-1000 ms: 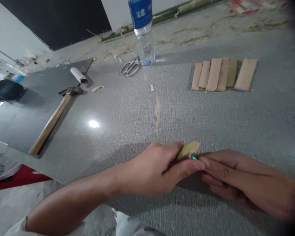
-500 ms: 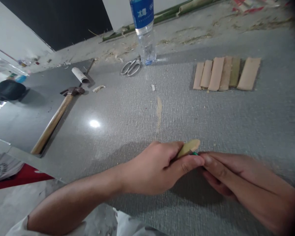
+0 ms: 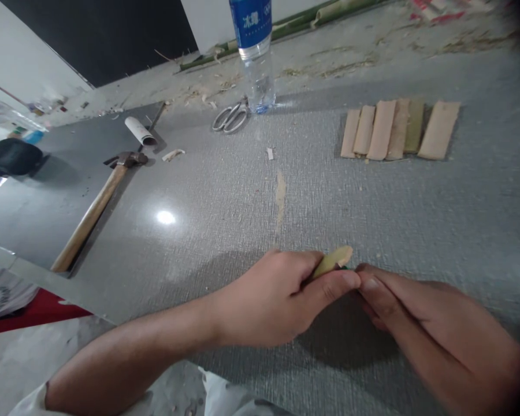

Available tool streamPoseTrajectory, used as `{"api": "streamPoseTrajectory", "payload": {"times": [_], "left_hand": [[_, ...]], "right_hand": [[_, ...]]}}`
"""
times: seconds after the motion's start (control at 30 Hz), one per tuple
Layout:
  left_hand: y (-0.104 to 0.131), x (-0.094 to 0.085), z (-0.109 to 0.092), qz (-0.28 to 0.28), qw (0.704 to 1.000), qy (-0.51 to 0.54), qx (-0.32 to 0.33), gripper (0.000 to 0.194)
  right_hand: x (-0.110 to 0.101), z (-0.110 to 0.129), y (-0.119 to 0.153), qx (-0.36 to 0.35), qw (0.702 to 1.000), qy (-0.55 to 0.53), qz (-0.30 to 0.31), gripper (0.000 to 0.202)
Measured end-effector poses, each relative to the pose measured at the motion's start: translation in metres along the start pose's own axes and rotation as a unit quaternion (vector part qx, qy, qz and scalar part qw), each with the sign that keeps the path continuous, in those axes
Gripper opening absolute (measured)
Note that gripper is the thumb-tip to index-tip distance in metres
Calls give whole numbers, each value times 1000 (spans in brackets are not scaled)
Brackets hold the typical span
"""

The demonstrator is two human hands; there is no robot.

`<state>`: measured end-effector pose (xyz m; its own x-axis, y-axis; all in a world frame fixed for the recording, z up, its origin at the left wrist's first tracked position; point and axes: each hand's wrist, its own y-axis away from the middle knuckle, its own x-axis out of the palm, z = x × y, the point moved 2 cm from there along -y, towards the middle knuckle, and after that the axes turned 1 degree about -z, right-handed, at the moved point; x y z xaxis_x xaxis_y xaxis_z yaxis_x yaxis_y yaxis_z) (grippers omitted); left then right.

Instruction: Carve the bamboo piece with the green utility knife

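Note:
My left hand (image 3: 281,297) is closed around a yellow-green bamboo piece (image 3: 334,260), whose rounded end sticks out past the thumb and fingers. My right hand (image 3: 398,300) pinches a small tool with a green part (image 3: 343,267), mostly hidden by the fingers, and its dark tip lies against the bamboo piece. The left thumb tip touches the right fingertips. Both hands are just above the grey textured table (image 3: 216,208).
A hammer (image 3: 97,211) and a white tube (image 3: 139,132) lie on the left. Scissors (image 3: 230,118) rest beside an upright water bottle (image 3: 255,58). Several flat bamboo pieces (image 3: 381,130) form a row at the right back. Bamboo stalks (image 3: 294,26) lie behind.
My right hand has turned slightly, and less of its lower fingers shows. The green part is a little more covered. My left hand and the bamboo piece are nearly unmoved.

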<state>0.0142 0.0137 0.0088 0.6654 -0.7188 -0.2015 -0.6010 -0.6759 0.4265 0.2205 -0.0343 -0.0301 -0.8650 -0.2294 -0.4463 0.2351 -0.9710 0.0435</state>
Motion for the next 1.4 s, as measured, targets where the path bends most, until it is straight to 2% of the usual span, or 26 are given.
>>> {"api": "streamPoseTrajectory", "payload": {"times": [0.27,0.4,0.57,0.8,0.97,1.13,1.27,1.4], "left_hand": [[2,1,-4,8,1000,1,-5,52],[1,2,-1,6,1000,24,-16,52],[1,3,-1,7,999,30,-26,51],[1,1,-3,8,999,43,-10,49],[1,0,-2,18,999,44,-4,47],[2,-1,-2,21,999,31,5,48],[1,-2,-2,27,999,15,8,48],[2,-2,-3,34,999,7,13,47]], "right_hand": [[1,-6,7,-122,987,88,-50,36],[1,-8,6,-146,978,132,-64,35],[-1,-8,3,-98,991,77,-49,34],[-4,-3,-2,38,996,-18,79,45],[-5,-1,-9,39,990,-60,124,48],[-8,-3,-4,36,993,-44,100,52],[-17,-16,4,74,995,-7,68,49],[-25,-31,8,130,989,4,72,48]]}}
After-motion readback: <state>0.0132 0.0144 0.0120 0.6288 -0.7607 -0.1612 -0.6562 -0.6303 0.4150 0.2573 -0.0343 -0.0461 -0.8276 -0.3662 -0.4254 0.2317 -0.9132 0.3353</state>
